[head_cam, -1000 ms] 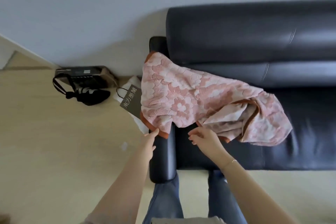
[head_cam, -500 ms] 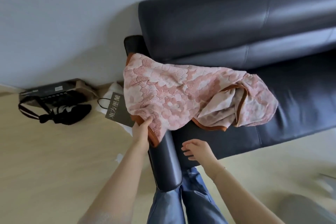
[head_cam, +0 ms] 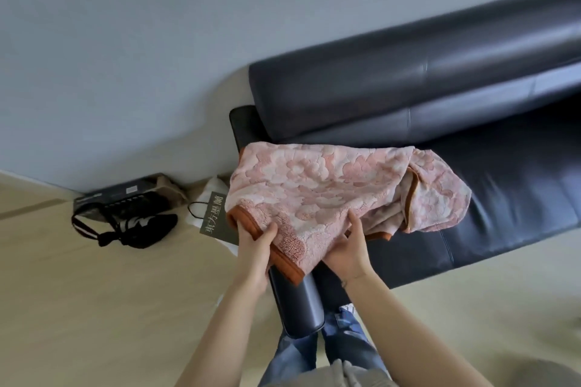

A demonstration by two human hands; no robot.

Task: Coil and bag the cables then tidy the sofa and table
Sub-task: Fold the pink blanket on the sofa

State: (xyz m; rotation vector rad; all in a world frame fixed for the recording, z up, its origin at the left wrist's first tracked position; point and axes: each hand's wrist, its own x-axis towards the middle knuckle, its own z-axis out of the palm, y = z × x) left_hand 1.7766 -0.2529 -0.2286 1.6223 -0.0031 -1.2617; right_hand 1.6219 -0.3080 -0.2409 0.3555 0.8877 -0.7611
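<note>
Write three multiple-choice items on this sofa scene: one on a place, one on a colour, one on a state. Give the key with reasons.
1. Where does the blanket lie?
A. On the floor
B. Over the sofa armrest and seat
C. Inside a bag

2. What colour is the blanket's trim?
A. Orange-brown
B. Blue
C. White

3. What are the hands doing?
A. Both hang idle
B. Only one touches the blanket
C. Both grip the blanket

Key: 1 B, it drapes across the armrest onto the seat. 2 A, an orange-brown border runs along the pink edge. 3 C, the left hand and right hand each hold its near edge.
</note>
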